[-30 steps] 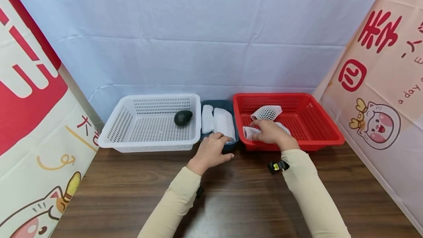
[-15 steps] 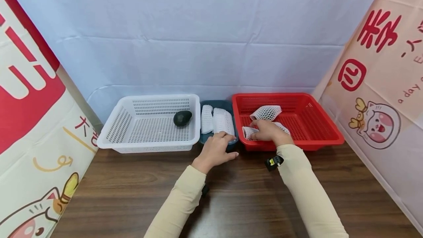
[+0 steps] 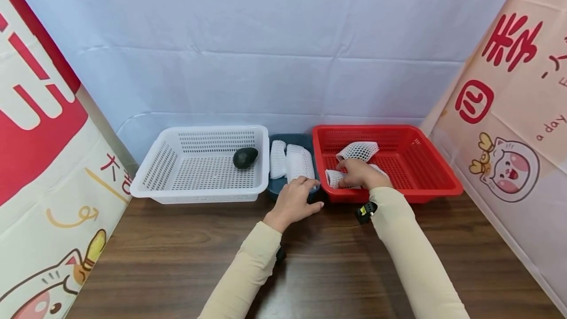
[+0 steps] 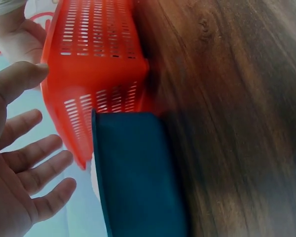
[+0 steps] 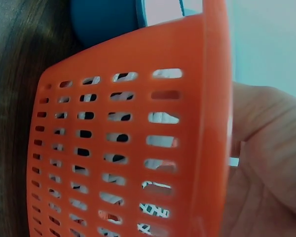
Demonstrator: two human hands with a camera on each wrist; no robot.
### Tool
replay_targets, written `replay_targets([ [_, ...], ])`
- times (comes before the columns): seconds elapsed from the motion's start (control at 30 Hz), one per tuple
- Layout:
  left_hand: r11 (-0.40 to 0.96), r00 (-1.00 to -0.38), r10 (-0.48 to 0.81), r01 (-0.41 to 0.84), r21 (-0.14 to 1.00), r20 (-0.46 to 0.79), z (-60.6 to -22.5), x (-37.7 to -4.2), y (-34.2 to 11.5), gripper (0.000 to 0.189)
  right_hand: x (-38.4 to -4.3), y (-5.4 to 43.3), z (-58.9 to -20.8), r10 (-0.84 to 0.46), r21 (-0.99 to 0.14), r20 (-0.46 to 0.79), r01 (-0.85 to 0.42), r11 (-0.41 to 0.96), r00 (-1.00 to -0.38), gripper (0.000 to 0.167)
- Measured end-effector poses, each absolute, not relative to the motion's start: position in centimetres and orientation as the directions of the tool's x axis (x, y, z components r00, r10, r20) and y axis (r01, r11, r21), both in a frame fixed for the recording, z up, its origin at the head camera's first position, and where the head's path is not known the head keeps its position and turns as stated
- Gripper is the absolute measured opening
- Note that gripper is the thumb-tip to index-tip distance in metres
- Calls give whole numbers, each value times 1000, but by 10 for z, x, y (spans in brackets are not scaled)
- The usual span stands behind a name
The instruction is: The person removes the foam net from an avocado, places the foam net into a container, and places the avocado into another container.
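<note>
My right hand (image 3: 361, 174) reaches into the red basket (image 3: 425, 191), its fingers and thumb curled around a white foam net sleeve (image 3: 334, 178). In the right wrist view the basket wall (image 5: 187, 123) hides the fingertips; white mesh and something dark show through its slots. My left hand (image 3: 294, 201) hovers at the front rim of the blue bin (image 3: 275, 188). The left wrist view shows its fingers (image 4: 39, 168) spread and holding nothing. Inside the bin lie white foam net sleeves (image 3: 278, 159). Another foam net (image 3: 358, 150) lies farther back in the red basket.
A white basket (image 3: 199, 197) stands left of the blue bin, with a dark green avocado (image 3: 245, 158) at its right side. All three containers stand side by side on the brown wooden table (image 3: 186, 250). A pale cloth (image 3: 266, 53) hangs behind them.
My left hand has shifted slightly to the right along the front of the blue bin. The right hand stays at the foam net, with its wrist moved a little left.
</note>
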State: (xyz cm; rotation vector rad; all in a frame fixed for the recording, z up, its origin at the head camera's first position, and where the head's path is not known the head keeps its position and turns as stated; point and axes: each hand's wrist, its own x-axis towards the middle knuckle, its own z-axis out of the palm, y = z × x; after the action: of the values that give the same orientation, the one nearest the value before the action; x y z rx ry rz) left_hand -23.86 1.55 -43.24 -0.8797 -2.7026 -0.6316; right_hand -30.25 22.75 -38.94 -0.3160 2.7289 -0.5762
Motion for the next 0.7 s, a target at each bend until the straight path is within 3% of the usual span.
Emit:
replay_targets([
  [0.4,693,-832,437,553,463,341,-435,-242,28,51,-311,230,-395,-284,-455,-331,-112,883,-900,62],
  [0.7,671,-830,418,556,490,369,-440,-242,35,49,-313,229,-400,-292,-443,-369,-109,890,-882,68],
])
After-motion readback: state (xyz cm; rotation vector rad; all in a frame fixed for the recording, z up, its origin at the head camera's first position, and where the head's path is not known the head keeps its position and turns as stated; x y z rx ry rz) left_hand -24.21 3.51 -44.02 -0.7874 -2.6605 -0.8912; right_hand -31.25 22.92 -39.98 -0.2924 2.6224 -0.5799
